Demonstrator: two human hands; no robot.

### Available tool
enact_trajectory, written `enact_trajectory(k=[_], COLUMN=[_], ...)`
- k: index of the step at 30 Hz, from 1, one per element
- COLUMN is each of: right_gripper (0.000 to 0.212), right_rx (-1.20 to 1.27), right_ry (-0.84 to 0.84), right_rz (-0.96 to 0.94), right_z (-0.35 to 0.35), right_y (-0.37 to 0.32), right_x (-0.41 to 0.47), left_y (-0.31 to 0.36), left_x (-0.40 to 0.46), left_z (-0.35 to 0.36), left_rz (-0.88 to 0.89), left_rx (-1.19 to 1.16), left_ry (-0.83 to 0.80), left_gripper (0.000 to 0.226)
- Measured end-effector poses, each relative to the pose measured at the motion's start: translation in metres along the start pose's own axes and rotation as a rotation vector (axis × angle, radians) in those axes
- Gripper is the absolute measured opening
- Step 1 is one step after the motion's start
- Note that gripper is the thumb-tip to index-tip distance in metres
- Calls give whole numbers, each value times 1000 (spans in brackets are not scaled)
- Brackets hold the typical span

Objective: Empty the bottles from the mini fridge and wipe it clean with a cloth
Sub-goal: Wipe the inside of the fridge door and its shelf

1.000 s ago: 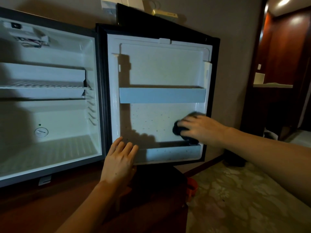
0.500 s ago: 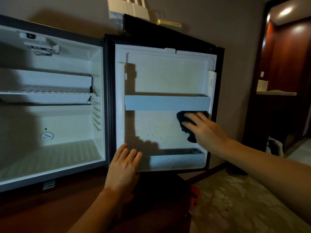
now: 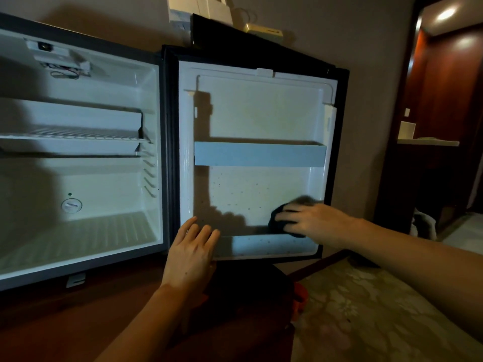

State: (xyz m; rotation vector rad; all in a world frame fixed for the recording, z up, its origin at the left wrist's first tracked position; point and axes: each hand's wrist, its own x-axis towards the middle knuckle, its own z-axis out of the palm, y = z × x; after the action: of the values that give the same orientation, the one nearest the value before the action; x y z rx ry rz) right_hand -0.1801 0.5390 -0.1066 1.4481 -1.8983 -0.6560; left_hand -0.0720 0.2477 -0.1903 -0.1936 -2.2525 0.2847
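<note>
Cloth (image 3: 281, 220), dark, bunched under the right hand (image 3: 315, 222), low on the inner panel of the mini fridge door (image 3: 261, 113). It sits at the panel's lower right, just above the bottom door shelf (image 3: 269, 246). Right-hand fingers (image 3: 287, 214) lie across the cloth, pointing left, slightly spread and only gently bent, pressing it flat against the panel. Cloth shows past the fingertips on the left, above the knuckles as a blurred dark edge, and below the palm. Whether the thumb hooks under it cannot be told.

Left hand (image 3: 192, 253) rests at the door's lower left corner, palm down, fingers straight and close together, tips touching the white edge beside the dark shadow on the panel. It holds nothing.

Door stands swung wide to the right of the cabinet. Small dark specks dot the lower panel and the bottom shelf front. Upper door shelf (image 3: 260, 154), a grey-blue bar, crosses the door at mid height, well above the cloth.

Mini fridge cabinet (image 3: 78, 178) at left, open and lit. Wire rack (image 3: 73, 133) across its upper half; round thermostat dial (image 3: 71, 205) on the back wall below. No bottles visible in the cabinet or on the door shelves.

Patterned carpet (image 3: 366, 309) at lower right. Dark wooden doorway (image 3: 444, 100) beyond the door at far right, with a pale ledge inside it.
</note>
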Motion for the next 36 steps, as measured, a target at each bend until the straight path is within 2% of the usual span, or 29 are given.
enact_trajectory(k=[2,5,6,7,8,10,12,14,17,18,19,20,22,24,26,29,30,32,34,36], right_gripper=[49,54,55,55,54,49,46,46,53,54,55,55,48,43,49,61,62,63,57,50], right_rx=[-7,65,95,84,44,-9,-4,-32,47,67,45,5,-23,-42,-55,57,91,51,-19,-39], right_ry=[12,229,278,282,246,96,-41,-20,226,288,308,282,138,-9,-17,198,252,227,100,-31], right_rz=[69,474,552,540,439,126,18,103,475,542,530,438,121,-49,12,388,460,383,106,-34], right_z=[-7,-10,-7,-3,2,7,1,-5,-12,-11,-8,-3,6,3,-2,-8,-7,-2,7,7], right_y=[8,10,8,5,2,-4,-3,4,11,10,8,4,-4,0,11,21,20,14,7,6], right_x=[5,12,14,14,13,6,4,8,19,21,21,20,13,10,13,19,19,19,13,8], left_y=[1,2,2,1,1,1,2,3,4,3,3,3,3,4,5,5,5,4,4,4], left_x=[1,0,0,-1,-2,-1,0,1,1,1,0,0,-1,0,1,2,2,1,1,2], left_z=[0,1,1,1,2,2,2,1,1,1,0,0,0,-1,1,3,3,3,2,2], left_rz=[-6,-5,-6,-6,-5,-4,-11,-16,-15,-15,-15,-13,-15,-22,-20,-19,-19,-19,-16,-18], left_rx=[0,-1,-1,-2,-2,2,2,2,6,8,9,9,8,4,-3,-2,1,4,10,14], left_ry=[10,32,31,24,18,20,22,26,35,36,34,31,31,25,28,36,37,24,24,22], left_gripper=[70,67,67,67,67,66,64,61,61,62,63,63,64,62,62,62,61,61,62,62])
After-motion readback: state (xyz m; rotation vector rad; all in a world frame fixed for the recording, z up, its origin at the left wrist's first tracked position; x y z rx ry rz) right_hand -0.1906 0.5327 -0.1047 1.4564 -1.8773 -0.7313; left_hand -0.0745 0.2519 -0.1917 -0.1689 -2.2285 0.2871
